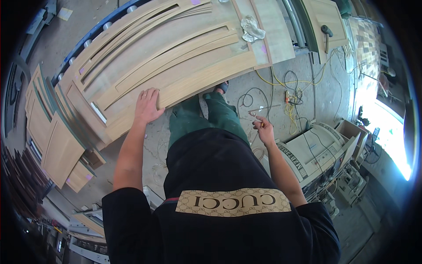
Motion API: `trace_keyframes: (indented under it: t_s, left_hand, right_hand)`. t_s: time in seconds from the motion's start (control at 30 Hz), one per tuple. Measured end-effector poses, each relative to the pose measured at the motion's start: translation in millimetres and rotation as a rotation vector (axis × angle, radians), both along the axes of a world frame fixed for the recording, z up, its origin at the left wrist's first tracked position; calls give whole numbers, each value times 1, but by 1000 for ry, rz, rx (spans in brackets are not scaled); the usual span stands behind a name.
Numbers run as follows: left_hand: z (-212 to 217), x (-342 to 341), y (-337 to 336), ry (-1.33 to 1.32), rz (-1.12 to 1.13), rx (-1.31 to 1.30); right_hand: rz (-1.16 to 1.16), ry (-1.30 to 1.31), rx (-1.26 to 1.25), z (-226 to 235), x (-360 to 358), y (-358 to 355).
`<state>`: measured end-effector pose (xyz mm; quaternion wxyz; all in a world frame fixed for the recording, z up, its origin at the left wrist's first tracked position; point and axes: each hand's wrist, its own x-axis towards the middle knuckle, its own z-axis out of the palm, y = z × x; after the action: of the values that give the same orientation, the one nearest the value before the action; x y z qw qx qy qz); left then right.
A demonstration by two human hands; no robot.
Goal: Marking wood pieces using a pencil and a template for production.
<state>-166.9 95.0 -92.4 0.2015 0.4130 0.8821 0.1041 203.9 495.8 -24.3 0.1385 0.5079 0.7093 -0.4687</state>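
My left hand (147,104) lies flat, fingers spread, on the near edge of a large light wooden panel (176,57) with long curved slots cut in it. A ring sits on one finger. My right hand (264,127) hangs to the right of my legs, off the panel, with fingers curled around a small thin object that looks like a pencil. My green trousers and black shirt fill the lower middle of the view.
A crumpled white rag (252,29) lies on the panel's far right. Stacked wooden door panels (57,136) lean at the left. Yellow and black cables (290,94) trail on the concrete floor. A white machine (314,152) stands at the right, a hammer (327,36) on a board beyond.
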Motion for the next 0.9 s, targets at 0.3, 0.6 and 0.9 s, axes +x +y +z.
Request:
trace_keyframes:
  t_s: [0.3, 0.6, 0.9]
  left_hand:
    - [-11, 20, -2, -7, 185, -83]
    - [-17, 19, -1, -17, 153, -108]
    - [5, 24, 1, 22, 507, 56]
  right_hand:
    - [37, -17, -99, -4, -11, -5]
    - [71, -39, -181, -15, -13, -3]
    - [193, 99, 13, -33, -33, 30]
